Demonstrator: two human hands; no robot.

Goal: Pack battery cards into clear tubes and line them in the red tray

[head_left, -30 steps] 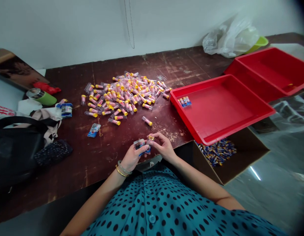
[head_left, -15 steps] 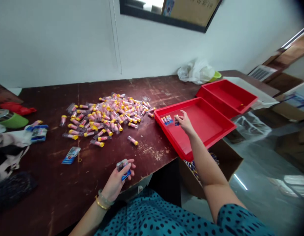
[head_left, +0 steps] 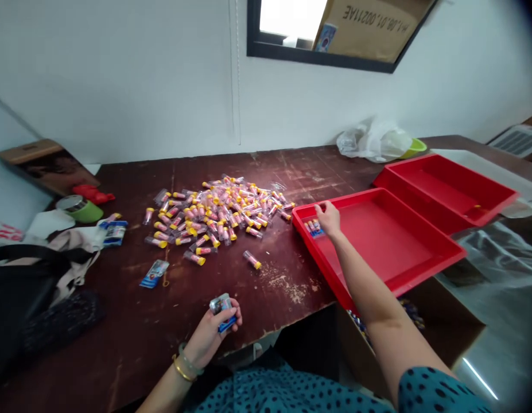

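Observation:
My left hand [head_left: 218,327], above the table's front edge, is closed around a small stack of clear-and-blue packets [head_left: 221,310]. My right hand [head_left: 328,218] hovers at the left end of the near red tray [head_left: 386,235], fingers bent and slightly apart; no packet shows in them. Just below it, a short row of packets with yellow, pink and blue parts [head_left: 313,228] lies inside the tray, partly covered by the hand. A heap of clear tubes with pink contents and yellow caps [head_left: 222,209] covers the middle of the table, left of the tray.
Flat blue packets [head_left: 154,274] lie on the dark table [head_left: 197,367], near a single tube [head_left: 251,260]. Another red tray [head_left: 450,178] adjoins on the right. Below stands an open cardboard box [head_left: 446,321]. Bags [head_left: 28,292] and a green container [head_left: 87,211] sit at left.
My right hand has moved left toward the row in the tray. The packet seen in its fingers before no longer shows there. My left hand keeps its stack; the view has swung left.

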